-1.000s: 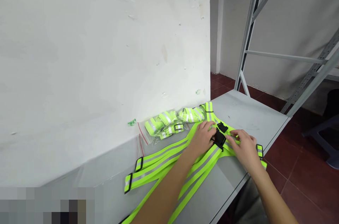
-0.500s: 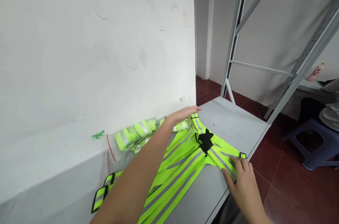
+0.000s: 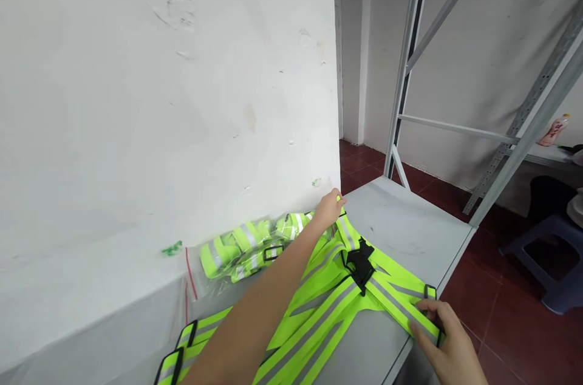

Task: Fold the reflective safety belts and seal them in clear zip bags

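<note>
A neon-yellow reflective vest made of elastic straps with grey stripes lies spread on the grey tabletop. Its straps meet at a black centre patch. At the far side, my left hand is closed on the end of one upper strap, pinching it near the wall corner. My right hand grips another strap by the table's front edge, thumb on one side and curled fingers on the other. A black buckle lies just beyond those fingers. My left forearm hides part of the lower straps.
Clear zip bags with folded yellow vests lie along the white wall. A metal rack frame rises behind the table's far end. To the right stand a blue stool and a shelf holding a bottle.
My left hand has gone from flat over the strap end to pinching it. My right hand has moved right and towards me, drawing its strap out past the table edge.
</note>
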Demonstrator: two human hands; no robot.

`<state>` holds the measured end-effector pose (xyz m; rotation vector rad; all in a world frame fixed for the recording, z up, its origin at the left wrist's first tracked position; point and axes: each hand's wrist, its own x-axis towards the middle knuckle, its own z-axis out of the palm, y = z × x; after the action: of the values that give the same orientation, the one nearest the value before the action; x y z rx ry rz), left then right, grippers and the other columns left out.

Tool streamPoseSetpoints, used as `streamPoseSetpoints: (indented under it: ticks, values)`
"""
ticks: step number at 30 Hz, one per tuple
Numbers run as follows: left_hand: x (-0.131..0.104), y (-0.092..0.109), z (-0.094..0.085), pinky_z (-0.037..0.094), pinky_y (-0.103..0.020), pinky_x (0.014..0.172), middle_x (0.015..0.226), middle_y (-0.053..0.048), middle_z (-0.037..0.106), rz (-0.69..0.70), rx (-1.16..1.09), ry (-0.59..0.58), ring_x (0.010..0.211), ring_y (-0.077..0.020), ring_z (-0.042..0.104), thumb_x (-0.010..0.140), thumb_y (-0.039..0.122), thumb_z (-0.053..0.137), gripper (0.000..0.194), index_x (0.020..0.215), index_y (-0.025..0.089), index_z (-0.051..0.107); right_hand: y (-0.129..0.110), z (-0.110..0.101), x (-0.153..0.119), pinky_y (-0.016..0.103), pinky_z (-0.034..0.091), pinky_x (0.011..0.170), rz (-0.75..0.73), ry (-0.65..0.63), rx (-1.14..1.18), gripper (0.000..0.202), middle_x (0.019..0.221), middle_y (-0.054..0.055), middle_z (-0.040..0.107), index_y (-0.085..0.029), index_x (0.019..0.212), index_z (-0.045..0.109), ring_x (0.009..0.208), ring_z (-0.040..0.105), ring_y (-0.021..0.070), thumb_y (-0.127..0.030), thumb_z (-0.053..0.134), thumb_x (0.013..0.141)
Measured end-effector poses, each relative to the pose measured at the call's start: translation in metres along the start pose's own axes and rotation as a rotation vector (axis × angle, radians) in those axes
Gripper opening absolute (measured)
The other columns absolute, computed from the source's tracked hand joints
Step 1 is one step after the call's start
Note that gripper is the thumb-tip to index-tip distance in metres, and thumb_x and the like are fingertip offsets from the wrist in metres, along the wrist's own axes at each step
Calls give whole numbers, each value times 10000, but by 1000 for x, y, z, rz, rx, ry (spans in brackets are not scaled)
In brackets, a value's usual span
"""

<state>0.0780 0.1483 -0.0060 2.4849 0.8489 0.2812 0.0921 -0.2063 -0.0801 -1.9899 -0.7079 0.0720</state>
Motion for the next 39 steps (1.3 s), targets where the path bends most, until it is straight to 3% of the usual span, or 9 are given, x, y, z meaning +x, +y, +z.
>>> streamPoseSetpoints:
  ticks: [2, 4, 7, 12, 15, 18, 26, 31, 39]
  values:
    - [-4, -2, -10, 496, -330, 704, 924, -67, 659, 35, -31, -65, 818, -207, 630, 945, 460, 427, 335, 1071, 167, 530, -10, -5, 9, 319, 499, 727, 64, 19, 90, 309, 796, 26, 588, -224, 899, 647, 788, 598, 224, -479, 646, 724]
    - [-7, -3, -19, 472, -290, 649, 891, -44, 665, 88, -61, -175, 768, -201, 630, 841, 482, 581, 326, 975, 191, 522, -22, -5, 19, 299, 492, 682, 154, 54, 175, 342, 802, 27, 588, -211, 895, 645, 764, 581, 214, -487, 669, 695]
    - [-10, -4, -24, 447, -257, 596, 889, -14, 662, 141, -89, -316, 705, -180, 620, 600, 339, 790, 414, 894, 209, 528, -41, 7, 36, 280, 470, 623, 221, 94, 291, 357, 796, 22, 566, -194, 882, 641, 725, 550, 198, -483, 674, 674]
    - [-10, -1, -25, 426, -261, 547, 871, -10, 645, 148, -146, -372, 641, -175, 599, 576, 174, 691, 439, 997, 233, 583, -64, 40, 49, 275, 433, 610, 175, 107, 362, 291, 791, 12, 531, -193, 888, 630, 688, 508, 178, -425, 622, 714]
    - [-8, -2, -36, 460, -263, 590, 1006, -39, 643, 149, -227, -361, 722, -180, 620, 608, 198, 673, 426, 1028, 231, 615, -67, 39, 43, 275, 419, 619, 103, 87, 361, 222, 748, 5, 516, -202, 834, 625, 688, 495, 181, -398, 589, 736]
    - [-8, -10, -56, 489, -264, 643, 1104, -60, 618, 138, -324, -341, 812, -184, 625, 652, 273, 677, 418, 1064, 220, 626, -53, 18, 32, 273, 412, 632, 67, 45, 346, 187, 750, 10, 525, -210, 760, 611, 706, 494, 187, -397, 597, 745]
    - [-31, -33, -110, 462, -235, 608, 1086, -60, 576, 106, -540, -329, 786, -140, 582, 671, 364, 703, 476, 1113, 206, 627, -14, -30, 40, 228, 350, 499, 249, 75, 512, 274, 726, -30, 410, -217, 796, 618, 608, 382, 125, -447, 719, 688]
    - [-63, -41, -135, 448, -222, 617, 1019, -37, 565, 89, -684, -316, 751, -113, 557, 630, 280, 727, 540, 1155, 219, 616, -20, -35, 59, 241, 377, 491, 293, 123, 598, 346, 753, -26, 462, -215, 812, 604, 599, 432, 121, -431, 778, 606]
    - [-140, -59, -167, 457, -232, 639, 910, -17, 563, 62, -741, -45, 758, -122, 546, 629, 311, 746, 426, 1019, 197, 619, -34, -25, 91, 235, 273, 427, 229, 133, 557, 363, 700, -16, 517, -203, 801, 625, 516, 393, 91, -410, 791, 554]
